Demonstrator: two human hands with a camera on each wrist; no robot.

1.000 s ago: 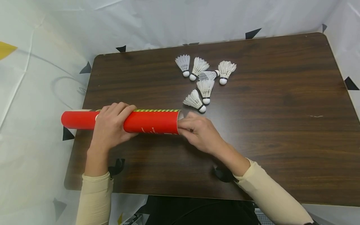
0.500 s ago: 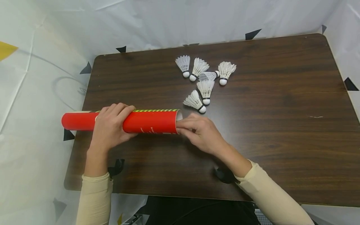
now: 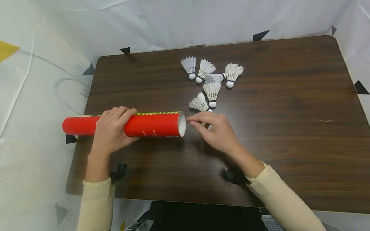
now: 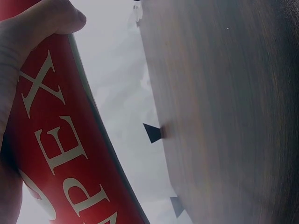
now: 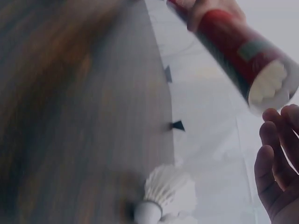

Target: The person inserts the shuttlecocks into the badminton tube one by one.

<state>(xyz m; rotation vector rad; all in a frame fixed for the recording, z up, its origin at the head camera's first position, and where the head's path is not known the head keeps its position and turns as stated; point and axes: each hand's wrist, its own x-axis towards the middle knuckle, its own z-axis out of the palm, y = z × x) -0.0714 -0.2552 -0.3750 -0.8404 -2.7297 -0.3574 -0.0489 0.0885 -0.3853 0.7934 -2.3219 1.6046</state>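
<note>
My left hand (image 3: 114,128) grips a red shuttlecock tube (image 3: 154,125) round its middle, holding it roughly level above the table. Large pale letters run along the tube in the left wrist view. Its right end is uncovered, and white scalloped feather tips (image 5: 270,79) show inside the mouth in the right wrist view. Just outside that mouth is my right hand (image 3: 216,133), fingers loosely bent and nothing in them. The nearest shuttlecock (image 3: 198,102) lies right behind its fingertips, its cork partly covered by them. Several more white shuttlecocks (image 3: 212,91) lie grouped farther back.
The brown wood-grain table (image 3: 289,128) is bordered by white sheeting (image 3: 173,22) at the back and sides. Black tape pieces (image 3: 260,35) mark the sheeting near the table's edge. The tube's left end reaches past the table's left edge in the head view.
My right hand has drawn out of the tube's mouth and moved slightly right, its fingers now outside. The tube has shifted a little left in the left hand's grip. The loose shuttlecocks have stayed put.
</note>
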